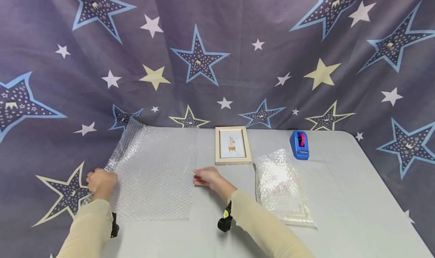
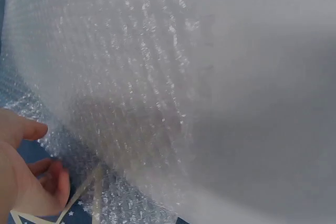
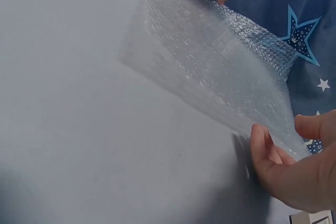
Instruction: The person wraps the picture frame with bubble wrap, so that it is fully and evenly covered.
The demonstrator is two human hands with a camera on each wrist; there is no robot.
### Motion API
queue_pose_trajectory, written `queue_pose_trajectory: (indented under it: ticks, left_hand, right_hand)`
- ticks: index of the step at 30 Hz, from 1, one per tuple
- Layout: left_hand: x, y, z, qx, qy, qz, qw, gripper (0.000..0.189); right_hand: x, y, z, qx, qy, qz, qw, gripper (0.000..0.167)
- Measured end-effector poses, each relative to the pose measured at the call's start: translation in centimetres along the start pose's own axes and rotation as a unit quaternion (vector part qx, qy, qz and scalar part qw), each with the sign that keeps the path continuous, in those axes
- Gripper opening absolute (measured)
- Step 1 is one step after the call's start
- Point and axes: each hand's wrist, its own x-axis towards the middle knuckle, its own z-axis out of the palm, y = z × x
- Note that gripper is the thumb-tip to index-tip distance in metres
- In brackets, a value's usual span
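A clear sheet of bubble wrap (image 1: 156, 171) spreads across the left part of the table, its far left part curling up against the curtain. At its left edge, my left hand (image 1: 102, 179) grips the wrap with curled fingers; the left wrist view shows that hand (image 2: 34, 174) partly cut off by the frame. My right hand (image 1: 208, 175) holds the opposite edge. Seen from the right wrist, the right hand (image 3: 294, 169) has its thumb above and fingers under the slightly raised edge of the bubble wrap (image 3: 210, 66).
A framed picture (image 1: 232, 162) lies at the back middle. To its right are a package in bubble wrap (image 1: 280, 186) and a blue tape dispenser (image 1: 300, 146) with a pink roll. A star-patterned curtain (image 1: 210, 92) hangs behind and beside the white table (image 1: 353, 197).
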Motion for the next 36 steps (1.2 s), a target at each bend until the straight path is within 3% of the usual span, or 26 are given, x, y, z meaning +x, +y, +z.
queue_pose_trajectory:
  ticks: [4,11,16,23,30,36]
  left_hand:
    - [-0.2,-0.3,0.4,0.028,-0.005,-0.005,0.9996,0.063]
    - [-0.4,-0.2,1.1,0.017,-0.006,-0.020,0.9996,0.067]
    - [-0.6,-0.1,1.1,0.006,0.011,-0.020,0.9997,0.057]
    - [-0.8,-0.1,1.4,-0.062,0.042,-0.009,0.9972,0.037]
    - [-1.2,0.4,1.7,-0.157,0.079,0.022,0.9842,0.029]
    - [-1.1,0.9,1.7,-0.192,0.095,0.070,0.9742,0.025]
  right_hand:
    - [0.2,0.2,0.3,-0.012,0.007,0.005,0.9999,0.025]
    - [-0.1,0.7,1.1,-0.051,0.034,-0.028,0.9977,0.017]
    - [-0.4,0.9,1.2,-0.062,0.061,-0.049,0.9950,0.011]
    - [-1.3,1.5,0.6,-0.071,0.054,-0.044,0.9951,0.008]
    - [-2.7,2.3,-0.3,-0.066,0.032,-0.026,0.9970,0.008]
    - [-4.0,2.6,-1.0,-0.046,0.012,-0.019,0.9987,0.012]
